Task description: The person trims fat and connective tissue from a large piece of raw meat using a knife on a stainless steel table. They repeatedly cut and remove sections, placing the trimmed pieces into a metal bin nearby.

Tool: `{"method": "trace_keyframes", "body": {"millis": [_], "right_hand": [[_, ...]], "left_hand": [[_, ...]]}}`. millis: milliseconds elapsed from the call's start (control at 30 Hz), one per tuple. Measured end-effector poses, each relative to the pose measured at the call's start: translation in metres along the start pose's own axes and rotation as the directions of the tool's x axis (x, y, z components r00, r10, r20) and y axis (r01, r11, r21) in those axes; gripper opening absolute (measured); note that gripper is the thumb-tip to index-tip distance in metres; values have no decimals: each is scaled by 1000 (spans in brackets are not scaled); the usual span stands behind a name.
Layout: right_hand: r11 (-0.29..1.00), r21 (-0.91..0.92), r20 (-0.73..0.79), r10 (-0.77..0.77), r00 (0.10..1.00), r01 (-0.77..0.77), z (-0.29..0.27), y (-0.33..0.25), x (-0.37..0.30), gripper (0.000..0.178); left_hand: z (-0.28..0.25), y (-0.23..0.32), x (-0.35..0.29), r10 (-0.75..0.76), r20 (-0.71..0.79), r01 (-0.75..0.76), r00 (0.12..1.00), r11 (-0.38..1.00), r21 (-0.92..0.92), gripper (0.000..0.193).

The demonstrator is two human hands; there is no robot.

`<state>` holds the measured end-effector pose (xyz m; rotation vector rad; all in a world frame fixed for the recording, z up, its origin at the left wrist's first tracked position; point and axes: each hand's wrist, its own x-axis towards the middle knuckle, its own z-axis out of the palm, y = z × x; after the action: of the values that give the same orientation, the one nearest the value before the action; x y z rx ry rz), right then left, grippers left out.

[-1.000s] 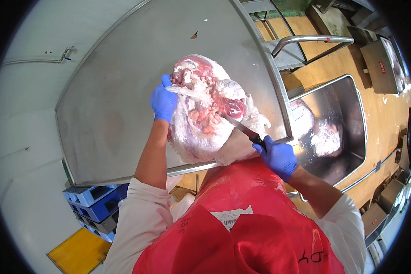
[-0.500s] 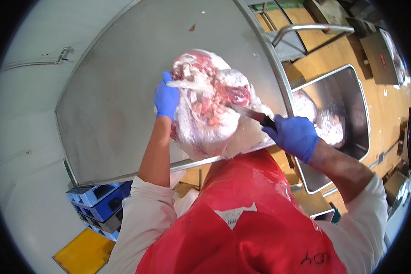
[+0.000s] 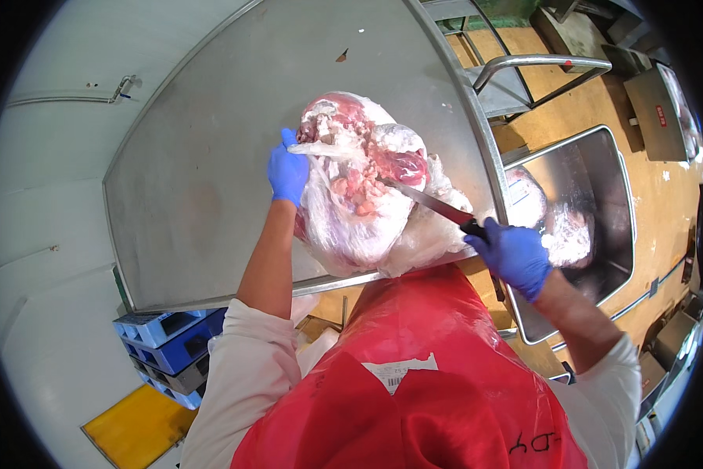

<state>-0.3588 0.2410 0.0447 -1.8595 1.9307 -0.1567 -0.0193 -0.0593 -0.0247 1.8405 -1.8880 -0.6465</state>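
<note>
A large piece of raw meat (image 3: pixel 361 203), red with white fat, lies on the steel table (image 3: pixel 211 141) near its front edge. Clear plastic film (image 3: pixel 437 227) is bunched under and beside it. My left hand (image 3: pixel 287 173), in a blue glove, is closed at the meat's left side on a whitish strip of film that stretches over the meat. In my right hand (image 3: pixel 517 256), also gloved in blue, is the dark handle of a knife (image 3: pixel 437 205). Its blade points left, with the tip touching the middle of the meat.
Right of the table stands a deep steel tub (image 3: pixel 629 211) with wrapped meat (image 3: pixel 568 234) inside. A tubular rail (image 3: pixel 539 61) juts out beyond the table's right edge. Blue and black pallets (image 3: pixel 168 344) are stacked at the lower left. A small brown scrap (image 3: pixel 342 55) lies on the table.
The knife handle and my right hand have moved slightly right and down, and more of the blade shows. My left hand keeps its hold. The whole view has shifted a little.
</note>
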Motion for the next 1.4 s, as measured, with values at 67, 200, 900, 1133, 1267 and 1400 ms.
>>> {"method": "trace_keyframes", "body": {"millis": [67,200,900,1133,1267,1400], "right_hand": [[996,-85,142,-22,990,34,-49,7,4,47],[996,-77,186,-28,982,43,-32,-13,36,48],[988,105,-4,116,993,-115,21,-46,16,46],[980,134,-156,167,974,-147,83,-47,0,47],[976,161,-281,187,941,-146,111,-50,3,45],[970,211,-305,182,935,-120,113,-45,8,45]], "left_hand": [[2,-4,1,24,-8,-23,1000,1000,21,62],[8,-4,-7,87,29,-91,996,983,159,66],[16,-31,13,-89,72,109,993,929,-353,73],[3,-4,9,-46,93,76,995,930,-359,75],[9,-7,23,-118,77,135,990,953,-271,76],[9,-13,24,-109,52,119,993,957,-266,76]]}}
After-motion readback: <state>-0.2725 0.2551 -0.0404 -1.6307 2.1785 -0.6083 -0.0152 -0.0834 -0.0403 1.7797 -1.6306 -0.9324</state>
